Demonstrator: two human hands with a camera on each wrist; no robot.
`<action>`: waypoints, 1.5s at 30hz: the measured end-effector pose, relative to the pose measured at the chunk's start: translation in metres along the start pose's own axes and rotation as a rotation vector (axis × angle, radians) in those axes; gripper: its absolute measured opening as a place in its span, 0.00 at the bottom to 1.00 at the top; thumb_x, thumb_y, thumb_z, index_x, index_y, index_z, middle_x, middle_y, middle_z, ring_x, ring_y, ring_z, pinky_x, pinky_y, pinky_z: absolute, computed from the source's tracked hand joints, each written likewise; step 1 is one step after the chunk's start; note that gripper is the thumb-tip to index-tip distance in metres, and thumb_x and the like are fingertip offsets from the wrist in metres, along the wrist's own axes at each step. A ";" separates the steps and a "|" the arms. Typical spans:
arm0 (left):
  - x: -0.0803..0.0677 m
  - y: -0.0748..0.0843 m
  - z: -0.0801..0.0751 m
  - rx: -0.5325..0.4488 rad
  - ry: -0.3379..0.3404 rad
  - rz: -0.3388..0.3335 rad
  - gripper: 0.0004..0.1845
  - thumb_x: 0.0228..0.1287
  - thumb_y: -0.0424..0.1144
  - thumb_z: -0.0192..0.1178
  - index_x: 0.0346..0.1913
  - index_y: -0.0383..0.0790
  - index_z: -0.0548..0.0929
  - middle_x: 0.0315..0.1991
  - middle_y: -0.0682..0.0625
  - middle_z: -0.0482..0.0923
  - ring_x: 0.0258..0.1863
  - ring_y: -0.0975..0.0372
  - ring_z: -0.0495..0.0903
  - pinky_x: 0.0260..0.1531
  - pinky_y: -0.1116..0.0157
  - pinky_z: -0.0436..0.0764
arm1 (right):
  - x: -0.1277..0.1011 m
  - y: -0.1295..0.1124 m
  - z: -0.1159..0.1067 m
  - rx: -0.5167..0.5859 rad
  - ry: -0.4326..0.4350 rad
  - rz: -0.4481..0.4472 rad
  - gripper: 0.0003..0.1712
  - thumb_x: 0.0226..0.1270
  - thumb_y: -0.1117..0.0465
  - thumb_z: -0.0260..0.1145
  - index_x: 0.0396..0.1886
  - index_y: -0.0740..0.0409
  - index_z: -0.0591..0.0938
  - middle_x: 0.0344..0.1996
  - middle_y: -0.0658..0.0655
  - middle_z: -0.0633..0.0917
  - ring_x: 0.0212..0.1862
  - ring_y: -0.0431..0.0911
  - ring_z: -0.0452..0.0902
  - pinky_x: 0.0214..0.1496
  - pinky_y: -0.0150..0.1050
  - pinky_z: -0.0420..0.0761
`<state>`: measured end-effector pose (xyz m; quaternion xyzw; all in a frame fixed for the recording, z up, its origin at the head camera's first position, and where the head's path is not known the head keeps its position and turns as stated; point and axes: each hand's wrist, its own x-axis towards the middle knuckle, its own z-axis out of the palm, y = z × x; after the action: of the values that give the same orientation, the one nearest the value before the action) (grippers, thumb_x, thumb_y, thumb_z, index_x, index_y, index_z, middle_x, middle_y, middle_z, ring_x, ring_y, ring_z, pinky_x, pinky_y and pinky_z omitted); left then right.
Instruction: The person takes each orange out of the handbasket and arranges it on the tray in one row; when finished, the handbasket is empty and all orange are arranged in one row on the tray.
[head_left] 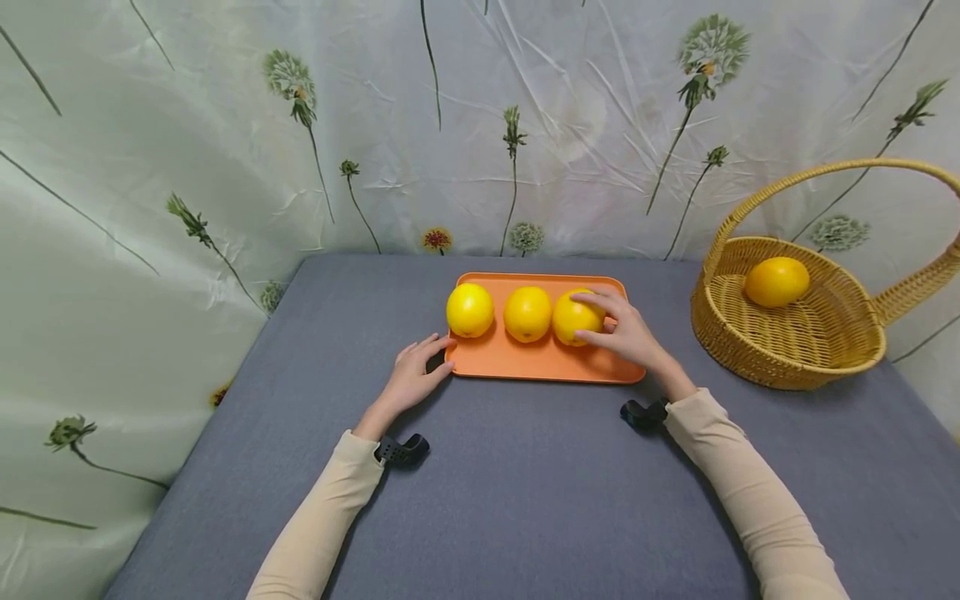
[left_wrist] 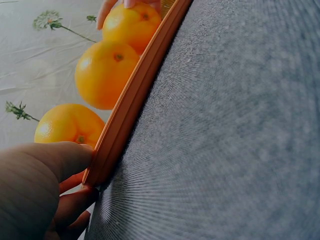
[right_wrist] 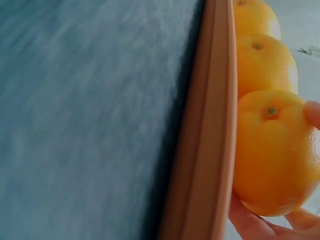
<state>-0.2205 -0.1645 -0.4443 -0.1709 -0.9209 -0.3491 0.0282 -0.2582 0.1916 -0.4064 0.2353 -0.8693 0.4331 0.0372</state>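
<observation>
Three oranges stand in a row on an orange tray (head_left: 510, 360): a left orange (head_left: 470, 311), a middle orange (head_left: 527, 314) and a right orange (head_left: 573, 319). My right hand (head_left: 621, 332) grips the right orange from its right side, thumb in front and fingers over its back, as the right wrist view shows the orange (right_wrist: 275, 155) close up. At the tray's left front corner, my left hand (head_left: 412, 375) holds the rim. In the left wrist view its thumb (left_wrist: 65, 157) lies against the tray's edge, with the other fingers partly hidden round the corner.
A wicker basket (head_left: 787, 367) with a tall arched handle stands at the right of the table, another orange (head_left: 777, 282) inside it. Grey cloth (head_left: 517, 483) covers the table. Behind hangs a pale curtain (head_left: 450, 167) printed with dandelions.
</observation>
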 end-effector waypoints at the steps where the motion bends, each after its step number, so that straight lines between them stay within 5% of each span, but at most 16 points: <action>1: 0.000 0.000 0.000 -0.001 -0.001 0.000 0.22 0.65 0.42 0.57 0.60 0.39 0.75 0.63 0.43 0.73 0.70 0.49 0.62 0.69 0.43 0.52 | 0.001 0.000 0.001 0.000 -0.006 0.001 0.32 0.57 0.61 0.69 0.63 0.54 0.73 0.67 0.67 0.63 0.67 0.62 0.61 0.57 0.65 0.72; 23: -0.001 0.001 -0.001 0.000 0.010 0.007 0.22 0.64 0.42 0.57 0.60 0.38 0.75 0.62 0.42 0.74 0.70 0.48 0.63 0.69 0.43 0.53 | 0.016 -0.007 0.012 0.032 -0.101 0.054 0.37 0.62 0.59 0.66 0.70 0.52 0.63 0.72 0.67 0.55 0.72 0.63 0.51 0.62 0.65 0.67; 32: 0.002 0.001 -0.002 -0.005 -0.001 0.007 0.23 0.65 0.42 0.57 0.60 0.37 0.75 0.62 0.42 0.73 0.70 0.48 0.62 0.69 0.43 0.52 | 0.016 -0.004 0.011 0.123 -0.097 0.108 0.41 0.63 0.60 0.64 0.73 0.56 0.56 0.72 0.64 0.55 0.69 0.61 0.58 0.66 0.61 0.66; 45: 0.000 0.000 -0.001 0.000 -0.004 0.002 0.23 0.65 0.42 0.57 0.61 0.38 0.75 0.63 0.42 0.73 0.70 0.48 0.62 0.69 0.43 0.52 | 0.007 -0.037 0.000 0.156 -0.130 0.119 0.40 0.63 0.67 0.62 0.72 0.64 0.55 0.70 0.71 0.54 0.66 0.66 0.61 0.64 0.60 0.68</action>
<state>-0.2202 -0.1655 -0.4436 -0.1724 -0.9209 -0.3486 0.0266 -0.2482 0.1696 -0.3768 0.2129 -0.8459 0.4848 -0.0636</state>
